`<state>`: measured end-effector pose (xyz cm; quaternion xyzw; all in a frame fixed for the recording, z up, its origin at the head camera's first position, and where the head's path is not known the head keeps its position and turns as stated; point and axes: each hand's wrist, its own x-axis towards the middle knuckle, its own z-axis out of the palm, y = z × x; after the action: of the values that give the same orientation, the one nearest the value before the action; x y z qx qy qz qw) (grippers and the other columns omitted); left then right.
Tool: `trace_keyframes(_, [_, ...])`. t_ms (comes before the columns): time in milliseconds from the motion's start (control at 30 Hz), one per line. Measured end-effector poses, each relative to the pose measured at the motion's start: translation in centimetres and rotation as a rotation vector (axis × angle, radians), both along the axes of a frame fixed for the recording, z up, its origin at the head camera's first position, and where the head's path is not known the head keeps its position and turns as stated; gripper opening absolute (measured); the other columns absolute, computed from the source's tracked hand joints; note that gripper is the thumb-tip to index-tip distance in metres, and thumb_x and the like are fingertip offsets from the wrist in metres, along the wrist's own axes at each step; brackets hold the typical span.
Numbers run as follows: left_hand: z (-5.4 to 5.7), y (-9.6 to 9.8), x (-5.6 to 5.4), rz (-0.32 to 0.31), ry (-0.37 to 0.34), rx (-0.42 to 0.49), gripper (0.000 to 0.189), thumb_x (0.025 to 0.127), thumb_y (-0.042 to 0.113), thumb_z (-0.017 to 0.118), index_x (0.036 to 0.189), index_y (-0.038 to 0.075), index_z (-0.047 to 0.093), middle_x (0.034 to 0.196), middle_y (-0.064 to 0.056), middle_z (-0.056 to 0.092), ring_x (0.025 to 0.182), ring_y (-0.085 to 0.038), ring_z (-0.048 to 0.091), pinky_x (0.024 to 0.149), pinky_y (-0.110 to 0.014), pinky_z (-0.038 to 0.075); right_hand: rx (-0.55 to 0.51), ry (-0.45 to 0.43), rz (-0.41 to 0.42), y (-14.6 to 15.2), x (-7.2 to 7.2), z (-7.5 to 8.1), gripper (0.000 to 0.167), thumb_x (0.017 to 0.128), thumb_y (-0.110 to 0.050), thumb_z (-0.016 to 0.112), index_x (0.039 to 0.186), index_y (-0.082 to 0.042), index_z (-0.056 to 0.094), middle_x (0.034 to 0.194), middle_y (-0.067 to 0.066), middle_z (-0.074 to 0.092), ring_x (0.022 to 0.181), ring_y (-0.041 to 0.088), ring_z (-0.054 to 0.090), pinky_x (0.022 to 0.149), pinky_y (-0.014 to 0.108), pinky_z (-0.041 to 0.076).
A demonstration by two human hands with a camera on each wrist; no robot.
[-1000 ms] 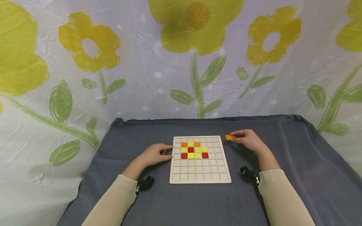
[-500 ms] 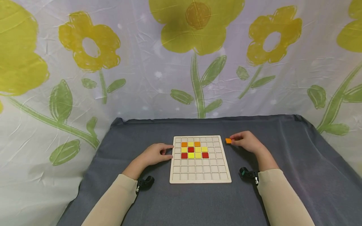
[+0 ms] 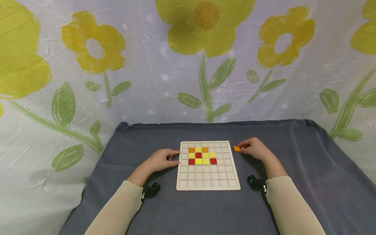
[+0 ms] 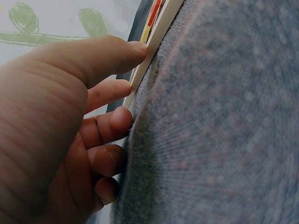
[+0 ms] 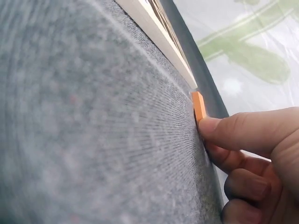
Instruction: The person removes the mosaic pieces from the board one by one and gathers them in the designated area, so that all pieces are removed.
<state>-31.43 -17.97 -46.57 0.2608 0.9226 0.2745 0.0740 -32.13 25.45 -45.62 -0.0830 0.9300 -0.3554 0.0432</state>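
A pale wooden grid board point(image 3: 208, 188) lies on the dark cloth, with orange, yellow and red square tiles set in its upper left and middle cells. My left hand point(image 3: 159, 160) rests at the board's left side, thumb and index fingertips against the edge. In the left wrist view the thumb and index finger reach the board's rim point(image 4: 161, 37), while the other fingers bend loosely below. Right of the board's upper corner, my right hand point(image 3: 255, 148) pinches an orange tile point(image 3: 236, 148) between thumb and fingers. The right wrist view shows this tile point(image 5: 198, 106) low over the cloth.
Grey cloth point(image 3: 164, 209) covers the table around the board. Behind its far edge hangs a pale curtain point(image 3: 147, 81) printed with yellow flowers. A black wrist camera sits on each sleeve cuff, the left one point(image 3: 151, 190) and the right one point(image 3: 256, 181).
My right hand, pinching the orange tile, has come down and slightly toward me and left, alongside the board's right edge. My left hand and the board stay where they were.
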Motion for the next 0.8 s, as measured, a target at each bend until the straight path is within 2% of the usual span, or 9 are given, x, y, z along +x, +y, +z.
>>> trace_keyframes(367, [-0.2,0.1,-0.1,0.006,-0.002,-0.006,0.055,0.094,0.034,0.078,0.144,0.016,0.063,0.07,0.002,0.051,0.059,-0.011,0.041,0.059,-0.03,0.034,-0.03,-0.018,0.009,0.1,0.1,0.5,0.032,0.096,-0.008,0.071,0.123,0.009,0.07,0.108,0.018,0.071,0.092,0.026,0.063,0.081,0.04,0.051])
trace_keyframes(600, [-0.2,0.0,-0.1,0.0,0.0,0.002,0.055,0.094,0.034,0.078,0.143,0.015,0.064,0.069,0.002,0.051,0.059,-0.011,0.041,0.058,-0.029,0.034,-0.028,0.024,0.015,-0.1,0.3,1.6,0.037,0.101,-0.013,0.067,0.131,0.008,0.065,0.124,0.026,0.066,0.107,0.036,0.064,0.091,0.051,0.052])
trace_keyframes(800, [-0.3,0.0,-0.1,-0.003,0.001,0.001,0.055,0.094,0.033,0.077,0.144,0.015,0.063,0.069,0.002,0.051,0.059,-0.011,0.04,0.058,-0.029,0.034,-0.026,0.043,0.019,-0.8,0.7,2.7,0.04,0.101,-0.016,0.066,0.135,0.005,0.064,0.13,0.025,0.063,0.113,0.037,0.061,0.092,0.052,0.051])
